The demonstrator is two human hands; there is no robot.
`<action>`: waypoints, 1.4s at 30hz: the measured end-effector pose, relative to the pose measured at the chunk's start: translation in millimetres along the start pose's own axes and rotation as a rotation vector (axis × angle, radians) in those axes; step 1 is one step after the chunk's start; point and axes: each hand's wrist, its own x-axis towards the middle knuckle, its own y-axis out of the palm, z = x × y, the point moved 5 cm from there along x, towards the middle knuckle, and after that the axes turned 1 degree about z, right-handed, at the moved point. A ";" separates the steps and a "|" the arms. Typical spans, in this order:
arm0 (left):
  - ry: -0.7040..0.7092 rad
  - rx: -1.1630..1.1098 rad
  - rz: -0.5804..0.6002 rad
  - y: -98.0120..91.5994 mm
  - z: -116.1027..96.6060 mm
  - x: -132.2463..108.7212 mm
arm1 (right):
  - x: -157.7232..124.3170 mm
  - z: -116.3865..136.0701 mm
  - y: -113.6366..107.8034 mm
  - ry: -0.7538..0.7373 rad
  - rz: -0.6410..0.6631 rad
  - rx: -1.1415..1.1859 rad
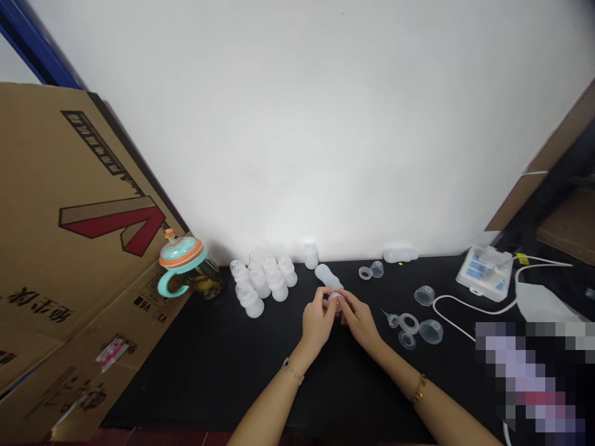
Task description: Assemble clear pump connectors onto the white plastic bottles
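Observation:
My left hand (318, 316) and my right hand (359, 317) meet over the middle of the black table. Their fingers close together on a small, clear round bottle part (335, 298), mostly covered by the fingertips. Just beyond them lies a white baby bottle body (328, 277) on its side. Behind it a white bottle body (310, 255) stands upright by the wall. To the left, several assembled white baby bottles (261, 282) with clear caps stand grouped. On the right are a collar ring (409, 323), a clear cap (430, 331) and a teat with a thin stem (393, 320).
A teal-lidded jug (190, 266) stands at the left beside a large cardboard box (69, 217). Against the wall at right lies another white bottle (400, 254). A white plastic case (484, 272) and a white cable (458, 305) occupy the right side.

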 end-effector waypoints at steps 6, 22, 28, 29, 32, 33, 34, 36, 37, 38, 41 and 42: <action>0.015 -0.067 0.021 0.3 -1.0 1.1 | 0.6 0.3 -0.6 -0.020 -0.001 -0.012; 0.014 -0.223 0.036 1.2 -1.2 2.8 | 1.3 4.7 -1.7 -0.048 -0.010 -0.016; 0.016 -0.217 0.036 1.4 -0.1 2.4 | 1.4 6.3 -2.3 -0.068 -0.010 -0.035; 0.015 -0.216 0.033 1.5 0.3 2.4 | 1.3 6.4 -2.4 -0.070 -0.010 -0.039; 0.012 -0.207 0.023 1.5 1.1 2.3 | 1.1 6.2 -2.4 -0.070 -0.008 -0.040; 0.012 -0.203 0.018 1.4 1.2 2.2 | 1.1 6.1 -2.3 -0.071 -0.007 -0.037; 0.012 -0.199 0.013 1.2 1.1 2.2 | 1.0 6.0 -2.3 -0.074 -0.008 -0.035; 0.011 -0.196 0.008 0.8 0.7 2.1 | 1.0 5.8 -2.2 -0.078 -0.007 -0.032; 0.011 -0.197 0.006 0.5 0.3 2.0 | 1.0 5.6 -2.1 -0.080 -0.007 -0.032; 0.012 -0.198 0.006 0.2 -0.2 1.9 | 1.0 5.3 -2.2 -0.081 -0.007 -0.033; 0.018 -0.201 0.008 -0.6 -1.6 1.3 | 1.0 4.5 -2.2 -0.081 -0.009 -0.038; 0.021 -0.200 0.010 -0.7 -1.9 1.1 | 1.0 4.4 -2.2 -0.082 -0.010 -0.041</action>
